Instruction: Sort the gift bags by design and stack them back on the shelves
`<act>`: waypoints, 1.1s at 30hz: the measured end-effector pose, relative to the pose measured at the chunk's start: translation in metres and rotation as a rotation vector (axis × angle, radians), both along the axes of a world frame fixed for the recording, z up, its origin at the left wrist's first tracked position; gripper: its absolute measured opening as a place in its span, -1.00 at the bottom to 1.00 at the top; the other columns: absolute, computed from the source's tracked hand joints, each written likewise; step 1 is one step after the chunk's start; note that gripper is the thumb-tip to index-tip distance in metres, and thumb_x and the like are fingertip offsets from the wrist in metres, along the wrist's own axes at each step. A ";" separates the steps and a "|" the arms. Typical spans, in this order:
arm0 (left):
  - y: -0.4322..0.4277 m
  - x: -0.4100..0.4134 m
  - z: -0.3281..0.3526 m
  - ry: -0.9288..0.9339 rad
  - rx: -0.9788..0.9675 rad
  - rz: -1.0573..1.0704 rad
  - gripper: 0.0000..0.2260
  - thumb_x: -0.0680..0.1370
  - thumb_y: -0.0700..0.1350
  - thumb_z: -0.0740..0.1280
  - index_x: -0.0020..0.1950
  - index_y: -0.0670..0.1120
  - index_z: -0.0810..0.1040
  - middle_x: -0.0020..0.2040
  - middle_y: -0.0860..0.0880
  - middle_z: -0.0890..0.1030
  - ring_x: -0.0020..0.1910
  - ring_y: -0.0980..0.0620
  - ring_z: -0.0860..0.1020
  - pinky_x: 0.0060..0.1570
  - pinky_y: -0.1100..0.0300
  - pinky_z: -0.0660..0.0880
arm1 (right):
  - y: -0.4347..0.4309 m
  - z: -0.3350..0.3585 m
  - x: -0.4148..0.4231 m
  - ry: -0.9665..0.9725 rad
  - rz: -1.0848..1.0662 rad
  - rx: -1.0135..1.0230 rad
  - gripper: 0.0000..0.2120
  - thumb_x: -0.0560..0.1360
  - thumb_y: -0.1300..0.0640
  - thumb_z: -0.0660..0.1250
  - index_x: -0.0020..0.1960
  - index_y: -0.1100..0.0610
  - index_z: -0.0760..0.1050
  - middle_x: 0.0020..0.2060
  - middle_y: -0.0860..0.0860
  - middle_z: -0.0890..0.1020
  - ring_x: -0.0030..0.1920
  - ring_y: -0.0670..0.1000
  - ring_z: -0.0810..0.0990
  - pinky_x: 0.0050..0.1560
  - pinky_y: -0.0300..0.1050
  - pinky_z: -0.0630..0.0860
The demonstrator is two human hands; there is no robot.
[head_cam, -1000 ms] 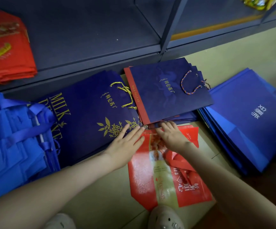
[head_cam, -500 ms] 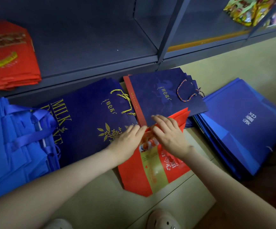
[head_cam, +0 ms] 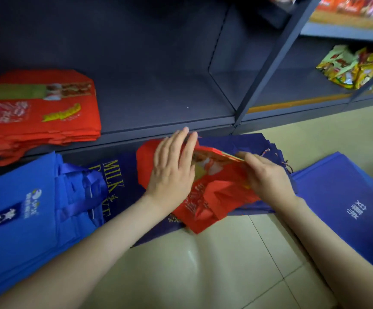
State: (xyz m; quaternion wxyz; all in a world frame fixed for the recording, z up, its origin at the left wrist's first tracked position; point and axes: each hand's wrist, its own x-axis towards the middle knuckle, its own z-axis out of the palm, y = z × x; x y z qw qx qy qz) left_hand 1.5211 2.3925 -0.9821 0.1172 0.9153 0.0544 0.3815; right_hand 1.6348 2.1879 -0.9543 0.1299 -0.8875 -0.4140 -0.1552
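Red fabric is held between both hands: a red gift bag point(head_cam: 205, 192) is lifted off the floor point(head_cam: 203, 264), above the dark navy bags. The left hand point(head_cam: 172, 166) lies flat on its upper face with the fingers stretched out, while the right hand point(head_cam: 268, 175) is closed on its right edge, thumb and fingers pinched around the fabric. The step in hand is judged to be the moving of this bag to its own design. A stack of red bags point(head_cam: 38, 112) of the same look is seen on the lowest shelf point(head_cam: 165, 130), at the left, so the next move calls for a carry up and to the left, with the bag kept flat and its handles tucked.

Four heaps are counted on the floor: one bright blue fabric heap point(head_cam: 20, 215) at the left, one navy "MILK" bag point(head_cam: 116, 181), one navy pile with cord handles point(head_cam: 259, 148), and one blue stack point(head_cam: 346, 201) at the right. How many bags are in each heap cannot be told.
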 end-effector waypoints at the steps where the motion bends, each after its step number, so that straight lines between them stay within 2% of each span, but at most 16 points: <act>1: 0.003 0.001 0.005 0.002 0.018 0.025 -0.34 0.43 -0.11 0.39 0.47 -0.18 0.20 0.43 -0.25 0.26 0.43 -0.19 0.20 0.44 -0.06 0.05 | 0.007 0.012 0.001 0.057 -0.058 0.072 -0.73 0.46 0.23 0.22 0.15 0.08 0.47 -0.20 0.04 0.62 -0.18 0.05 0.55 -0.38 -0.10 0.47; 3: 0.006 0.001 0.010 0.056 0.044 0.011 -0.22 0.44 0.05 0.38 0.53 -0.12 0.04 0.50 -0.24 0.07 0.51 -0.20 0.02 0.46 -0.14 -0.08 | 0.023 0.030 0.004 0.244 -0.116 0.225 -0.93 0.53 0.26 0.27 -0.01 0.13 0.46 -0.31 0.01 0.55 -0.25 0.03 0.48 -0.34 -0.11 0.34; 6: 0.005 0.000 0.002 0.215 0.067 -0.088 0.00 0.35 0.32 0.37 0.57 -0.06 -0.08 0.55 -0.20 -0.12 0.54 -0.16 -0.15 0.44 -0.20 -0.21 | 0.055 0.046 0.008 0.441 -0.150 0.446 -0.80 0.52 0.31 0.31 -0.03 0.01 0.46 -0.30 -0.14 0.56 -0.24 -0.08 0.52 -0.23 -0.27 0.38; 9: 0.013 -0.007 -0.013 0.332 0.183 -0.046 0.12 0.26 0.41 0.38 0.57 -0.04 -0.15 0.54 -0.21 -0.20 0.53 -0.18 -0.16 0.43 -0.26 -0.16 | 0.089 0.051 0.008 0.768 -0.198 0.699 -0.69 0.52 0.35 0.27 -0.04 -0.08 0.50 -0.13 -0.13 0.63 -0.11 -0.08 0.60 -0.03 -0.15 0.53; 11: 0.031 -0.011 -0.020 0.348 0.243 0.021 0.03 0.33 0.22 0.45 0.57 -0.04 -0.12 0.54 -0.25 -0.11 0.53 -0.23 -0.05 0.42 -0.28 -0.02 | 0.108 0.052 0.010 1.022 -0.248 0.844 -0.69 0.54 0.37 0.24 0.01 -0.04 0.49 -0.10 -0.05 0.64 -0.13 -0.05 0.62 -0.07 -0.09 0.57; 12: 0.043 -0.013 -0.022 0.321 0.257 0.050 -0.11 0.42 0.03 0.42 0.57 -0.06 -0.06 0.53 -0.28 0.01 0.52 -0.24 0.04 0.42 -0.27 0.05 | 0.116 0.051 0.012 1.120 -0.252 0.884 -0.71 0.55 0.38 0.23 0.05 -0.01 0.48 -0.10 -0.02 0.64 -0.14 -0.04 0.63 -0.09 -0.09 0.58; 14: 0.070 -0.015 -0.021 0.268 0.268 0.103 -0.41 0.50 -0.21 0.18 0.53 -0.11 0.15 0.45 -0.32 0.27 0.44 -0.25 0.27 0.37 -0.25 0.22 | 0.131 0.047 0.019 1.234 -0.230 0.901 -0.72 0.56 0.37 0.21 0.15 0.05 0.45 -0.05 0.00 0.64 -0.11 -0.02 0.62 -0.07 -0.07 0.59; 16: 0.094 -0.017 -0.015 0.296 0.249 0.121 -0.50 0.50 -0.26 0.04 0.46 -0.17 0.33 0.35 -0.34 0.41 0.33 -0.27 0.42 0.28 -0.27 0.34 | 0.150 0.041 0.022 1.275 -0.195 0.889 -0.65 0.56 0.37 0.23 0.28 0.10 0.37 0.01 0.01 0.61 -0.05 -0.02 0.61 0.03 -0.02 0.56; 18: 0.116 -0.020 -0.008 0.321 0.245 0.184 -0.51 0.50 -0.30 -0.02 0.42 -0.23 0.38 0.29 -0.37 0.46 0.27 -0.30 0.47 0.25 -0.25 0.39 | 0.173 0.036 0.020 1.266 -0.166 0.827 -0.46 0.52 0.34 0.31 0.42 0.12 0.19 0.11 0.02 0.55 0.03 -0.04 0.59 0.20 0.08 0.51; 19: 0.127 -0.020 -0.005 0.342 0.242 0.225 -0.50 0.49 -0.31 -0.04 0.41 -0.25 0.38 0.27 -0.39 0.46 0.26 -0.31 0.48 0.24 -0.23 0.40 | 0.186 0.033 0.017 1.184 -0.175 0.731 -0.27 0.48 0.27 0.40 0.49 0.10 0.06 0.22 0.05 0.49 0.14 0.00 0.55 0.30 0.13 0.43; 21: 0.149 -0.022 -0.001 0.386 0.228 0.307 -0.48 0.47 -0.32 -0.05 0.38 -0.27 0.41 0.22 -0.41 0.49 0.20 -0.33 0.52 0.21 -0.18 0.44 | 0.215 0.032 0.007 0.840 -0.204 0.382 0.09 0.35 0.02 0.54 0.56 0.02 -0.19 0.45 0.12 0.24 0.41 0.14 0.27 0.43 0.15 0.18; 22: 0.161 -0.023 -0.001 0.398 0.216 0.345 -0.49 0.46 -0.32 -0.04 0.36 -0.27 0.43 0.18 -0.41 0.52 0.17 -0.32 0.54 0.19 -0.15 0.47 | 0.229 0.031 -0.002 0.672 -0.160 0.230 0.15 0.30 -0.09 0.55 0.56 -0.01 -0.23 0.50 0.13 0.12 0.47 0.17 0.13 0.44 0.14 0.10; 25: 0.198 -0.030 -0.003 0.436 0.221 0.442 -0.50 0.44 -0.27 0.00 0.31 -0.24 0.50 0.12 -0.37 0.57 0.11 -0.28 0.59 0.14 -0.07 0.52 | 0.271 0.025 -0.030 0.454 0.145 -0.109 0.01 0.32 -0.23 0.46 0.55 -0.15 -0.10 0.55 0.04 -0.05 0.51 0.12 -0.03 0.42 0.21 0.06; 28: 0.227 -0.043 -0.003 0.527 0.291 0.543 -0.46 0.46 -0.23 -0.07 0.34 -0.17 0.49 0.20 -0.29 0.56 0.21 -0.20 0.54 0.27 -0.01 0.42 | 0.308 0.004 -0.043 0.342 0.337 -0.373 -0.21 0.49 -0.11 0.35 0.55 -0.16 -0.07 0.56 -0.02 -0.08 0.53 0.05 -0.09 0.45 0.22 0.12; 31: 0.252 -0.054 -0.007 0.739 0.267 0.637 -0.34 0.45 -0.22 -0.32 0.53 -0.16 0.13 0.46 -0.27 0.28 0.48 -0.20 0.21 0.47 -0.03 0.03 | 0.333 -0.013 -0.048 0.387 0.401 -0.393 -0.25 0.53 -0.05 0.30 0.56 -0.12 -0.07 0.56 0.00 -0.05 0.54 0.04 -0.06 0.44 0.18 0.19; 33: 0.271 -0.060 -0.009 0.827 0.184 0.650 -0.37 0.46 -0.22 -0.32 0.55 -0.15 0.03 0.51 -0.26 0.17 0.52 -0.20 0.07 0.48 -0.03 -0.09 | 0.346 -0.026 -0.052 0.401 0.453 -0.420 -0.25 0.54 -0.03 0.30 0.56 -0.10 -0.08 0.56 0.02 -0.04 0.54 0.05 -0.05 0.43 0.17 0.20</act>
